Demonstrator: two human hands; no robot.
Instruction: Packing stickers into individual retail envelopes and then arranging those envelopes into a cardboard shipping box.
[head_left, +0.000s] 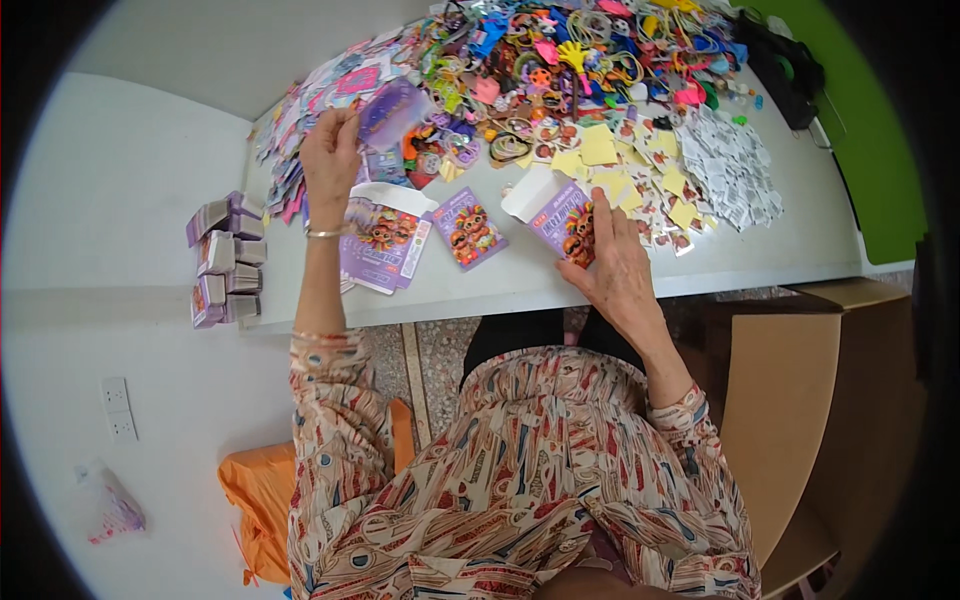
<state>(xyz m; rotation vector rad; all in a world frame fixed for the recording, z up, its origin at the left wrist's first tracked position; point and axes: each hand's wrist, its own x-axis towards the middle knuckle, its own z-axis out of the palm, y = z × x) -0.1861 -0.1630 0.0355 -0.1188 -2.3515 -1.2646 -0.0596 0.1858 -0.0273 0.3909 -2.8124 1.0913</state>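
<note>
My left hand (pixel 330 155) is raised over the table's left side, its fingers pinched on a thin purple card (pixel 394 116). My right hand (pixel 620 255) grips the right side of a small purple printed box (pixel 560 222), thumb below and fingers on its front; the white top flap stands open. Between my hands a similar purple box (pixel 466 230) lies flat on the table. Beneath my left wrist are more purple boxes (pixel 385 245) with white flaps, overlapping and partly hidden by the arm.
A large heap of colourful small toys (pixel 540 75) covers the table's back. Stacked cards (pixel 325 95) lie left of it; yellow slips (pixel 600 146) and small white papers (pixel 725 165) lie right. Bundled purple boxes (pixel 228 262) stand at the left edge. A cardboard carton (pixel 785 420) sits below right.
</note>
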